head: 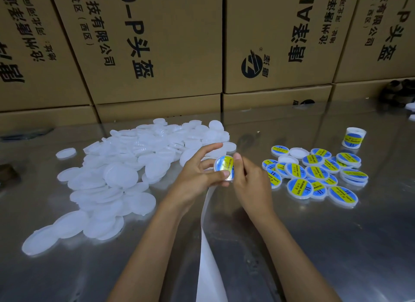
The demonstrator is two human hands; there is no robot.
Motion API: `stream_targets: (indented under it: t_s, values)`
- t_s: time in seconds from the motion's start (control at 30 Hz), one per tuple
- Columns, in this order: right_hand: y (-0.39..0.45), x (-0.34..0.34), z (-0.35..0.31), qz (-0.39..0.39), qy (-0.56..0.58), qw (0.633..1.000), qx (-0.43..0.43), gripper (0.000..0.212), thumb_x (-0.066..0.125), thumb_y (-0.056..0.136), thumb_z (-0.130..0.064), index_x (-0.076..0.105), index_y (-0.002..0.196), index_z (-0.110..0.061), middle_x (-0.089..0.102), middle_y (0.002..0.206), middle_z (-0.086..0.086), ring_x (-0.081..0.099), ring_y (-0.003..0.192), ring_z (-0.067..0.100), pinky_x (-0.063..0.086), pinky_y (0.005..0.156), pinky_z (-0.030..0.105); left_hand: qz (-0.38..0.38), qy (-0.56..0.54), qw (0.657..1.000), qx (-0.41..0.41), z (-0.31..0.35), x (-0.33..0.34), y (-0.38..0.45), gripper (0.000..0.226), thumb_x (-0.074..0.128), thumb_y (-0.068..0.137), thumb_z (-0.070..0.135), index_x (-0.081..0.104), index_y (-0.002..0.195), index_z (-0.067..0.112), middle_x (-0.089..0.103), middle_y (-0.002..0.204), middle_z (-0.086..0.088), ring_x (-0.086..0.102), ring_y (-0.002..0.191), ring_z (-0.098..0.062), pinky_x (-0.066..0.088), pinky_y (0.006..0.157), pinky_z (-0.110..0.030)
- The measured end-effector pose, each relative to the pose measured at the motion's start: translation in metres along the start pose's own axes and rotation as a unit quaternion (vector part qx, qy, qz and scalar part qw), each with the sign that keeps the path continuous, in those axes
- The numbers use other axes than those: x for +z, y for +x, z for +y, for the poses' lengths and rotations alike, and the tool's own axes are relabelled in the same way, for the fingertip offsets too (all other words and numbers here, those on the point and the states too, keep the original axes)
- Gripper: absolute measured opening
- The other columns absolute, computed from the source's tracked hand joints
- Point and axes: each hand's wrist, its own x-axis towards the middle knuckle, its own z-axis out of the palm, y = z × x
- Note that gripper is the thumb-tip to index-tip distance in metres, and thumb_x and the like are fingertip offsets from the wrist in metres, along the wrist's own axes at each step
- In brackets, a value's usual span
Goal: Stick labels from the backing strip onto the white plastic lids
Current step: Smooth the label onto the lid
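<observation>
My left hand [197,173] grips a white plastic lid [222,165] tilted on edge, thumb and fingers curled round its rim. A blue and yellow label lies on the lid's face. My right hand [249,180] presses its thumb on that label, fingers curled behind. A white backing strip [208,252] hangs from under my hands down to the bottom edge. A big heap of plain white lids [125,171] lies to the left. A group of labelled lids [318,173] lies to the right.
The work surface is a shiny metal table [336,245]. Brown cardboard boxes [157,54] form a wall along its far edge. A roll of labels [354,138] stands at the back right. A dark object [397,92] sits at the far right.
</observation>
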Motion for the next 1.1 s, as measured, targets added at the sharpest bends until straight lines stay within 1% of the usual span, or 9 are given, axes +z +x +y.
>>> stream_targets:
  t_s: [0.13,0.23,0.4,0.53,0.6,0.7,0.8,0.97,1.1]
  values:
    - [-0.0001,0.0018,-0.0035,-0.015,0.117,0.993,0.015,0.044,0.041,0.104,-0.042,0.05,0.073,-0.012,0.043,0.055,-0.008,0.038,0.056,0.008,0.035,0.057,0.034,0.046,0.059,0.997,0.022,-0.0006,0.0008,0.0013,0.037,0.081,0.078,-0.002,0.073,0.108,0.018,0.077,0.088,-0.001,0.073,0.08,-0.016,0.06,0.066,-0.027]
    - [0.0002,0.0028,-0.0054,-0.048,0.156,0.986,0.041,0.05,0.039,0.102,-0.053,0.052,0.077,-0.012,0.052,0.063,-0.001,0.047,0.064,0.014,0.042,0.064,0.037,0.113,0.064,0.991,0.029,-0.0029,0.0027,0.0032,0.029,0.085,0.075,0.002,0.07,0.097,0.013,0.077,0.075,-0.005,0.072,0.066,-0.018,0.058,0.059,-0.025]
    - [-0.0057,0.0053,-0.0061,-0.12,0.07,0.99,0.036,0.055,0.034,0.084,-0.081,0.051,0.073,-0.03,0.056,0.063,-0.014,0.05,0.062,0.009,0.046,0.066,0.04,0.192,0.008,0.98,0.044,-0.002,-0.0006,0.0043,0.021,0.081,0.079,0.001,0.069,0.094,0.01,0.077,0.075,-0.01,0.071,0.057,-0.021,0.057,0.052,-0.026]
    - [-0.0064,0.0063,-0.0049,-0.118,0.027,0.993,0.009,0.058,0.04,0.083,-0.081,0.051,0.075,-0.025,0.054,0.062,-0.015,0.049,0.059,0.01,0.045,0.061,0.041,0.224,-0.024,0.973,0.049,-0.0018,0.001,0.003,0.013,0.082,0.082,0.009,0.072,0.09,0.006,0.077,0.081,-0.011,0.076,0.069,-0.025,0.058,0.052,-0.027]
    - [-0.0074,0.0054,-0.0058,-0.12,0.027,0.992,-0.012,0.051,0.042,0.084,-0.077,0.052,0.076,-0.028,0.053,0.06,-0.017,0.047,0.056,0.009,0.039,0.055,0.034,0.234,-0.025,0.971,0.049,-0.001,0.0019,0.0031,0.015,0.082,0.083,0.016,0.073,0.086,0.004,0.077,0.081,-0.008,0.076,0.072,-0.026,0.058,0.05,-0.027]
    - [-0.009,0.0064,-0.0076,-0.12,0.047,0.992,-0.016,0.042,0.043,0.093,-0.066,0.05,0.073,-0.03,0.051,0.056,-0.018,0.046,0.053,0.008,0.031,0.053,0.028,0.213,-0.02,0.976,0.042,0.0015,-0.0001,0.0041,0.015,0.079,0.086,0.019,0.073,0.088,0.005,0.077,0.078,-0.006,0.075,0.068,-0.025,0.058,0.049,-0.027]
    - [-0.0087,0.007,-0.0083,-0.104,0.049,0.993,-0.002,0.04,0.041,0.1,-0.053,0.042,0.067,-0.031,0.05,0.053,-0.015,0.043,0.053,0.01,0.032,0.054,0.032,0.168,-0.001,0.985,0.034,0.0021,-0.0019,0.0042,0.006,0.073,0.091,0.014,0.074,0.097,0.012,0.077,0.08,-0.008,0.072,0.062,-0.021,0.057,0.052,-0.023]
    - [-0.0063,0.005,-0.0086,-0.062,0.048,0.997,0.006,0.042,0.034,0.104,-0.043,0.041,0.066,-0.025,0.045,0.053,-0.006,0.044,0.058,0.021,0.037,0.058,0.04,0.052,0.026,0.998,0.029,0.0002,-0.0026,0.002,0.043,0.07,0.089,-0.003,0.065,0.126,0.017,0.077,0.089,-0.001,0.071,0.071,-0.016,0.056,0.064,-0.021]
    - [-0.0042,0.0043,-0.0087,-0.051,0.065,0.996,0.017,0.045,0.034,0.106,-0.037,0.043,0.062,-0.029,0.047,0.053,-0.008,0.045,0.058,0.016,0.039,0.061,0.04,0.029,0.039,0.998,0.027,0.0,-0.0011,0.002,0.05,0.076,0.081,-0.009,0.066,0.122,0.016,0.077,0.092,0.001,0.072,0.082,-0.011,0.058,0.065,-0.024]
